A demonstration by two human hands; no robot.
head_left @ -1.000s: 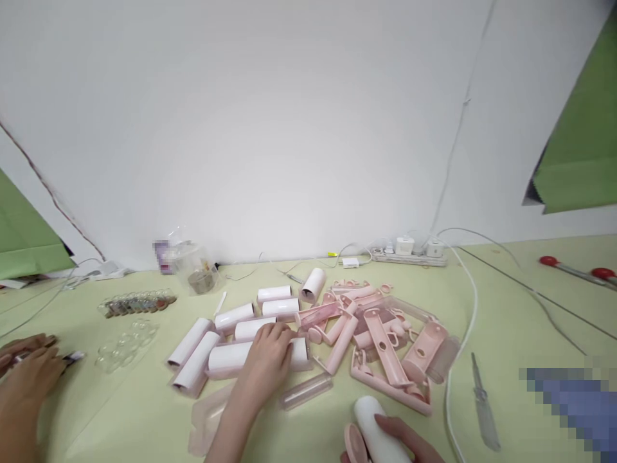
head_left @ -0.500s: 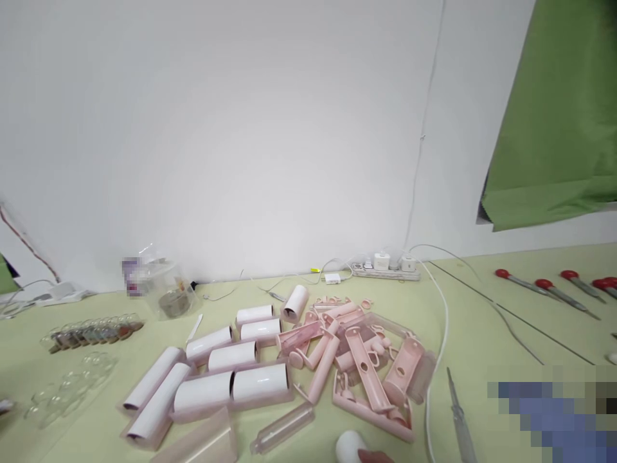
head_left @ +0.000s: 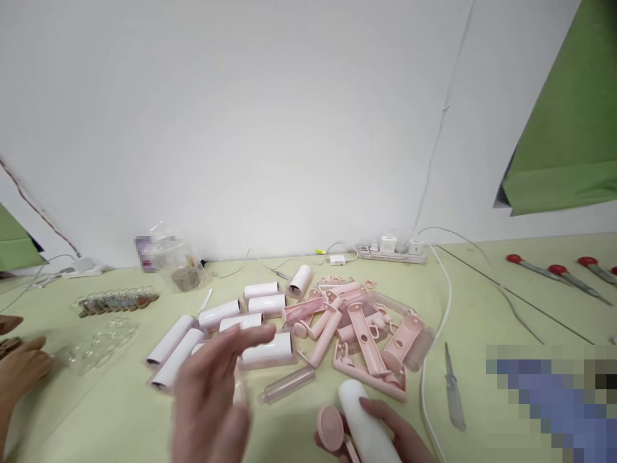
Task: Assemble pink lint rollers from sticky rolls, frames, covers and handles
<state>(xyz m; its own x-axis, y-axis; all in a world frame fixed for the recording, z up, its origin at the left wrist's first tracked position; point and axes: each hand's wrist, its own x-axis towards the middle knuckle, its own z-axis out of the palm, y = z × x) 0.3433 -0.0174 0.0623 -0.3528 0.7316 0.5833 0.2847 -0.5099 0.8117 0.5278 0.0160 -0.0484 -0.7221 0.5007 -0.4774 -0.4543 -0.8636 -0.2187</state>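
Note:
My left hand (head_left: 212, 392) is raised over the near side of the white tubes (head_left: 267, 347), slightly blurred, its fingers apart and nothing in them. At the lower right, my right hand (head_left: 400, 427) wraps round a white cylinder (head_left: 366, 421). A round pink cap (head_left: 330, 427) on a pink part shows beside the cylinder, at the same hand's fingertips. Beyond lies a pile of pink plastic parts (head_left: 366, 341). A clear tube (head_left: 288, 386) rests between my two hands.
Another person's hands (head_left: 24, 366) are at the left edge, near clear bubble-shaped pieces (head_left: 103, 344). A screwdriver (head_left: 453, 392) and a white cable (head_left: 448, 289) lie to the right. Red-handled tools (head_left: 559, 271) and a power strip (head_left: 393, 255) sit farther back.
My left hand has come into view. My right hand and the white cylinder have risen farther into view, with the pink cap now showing. The scene has shifted, and another person's hands show more.

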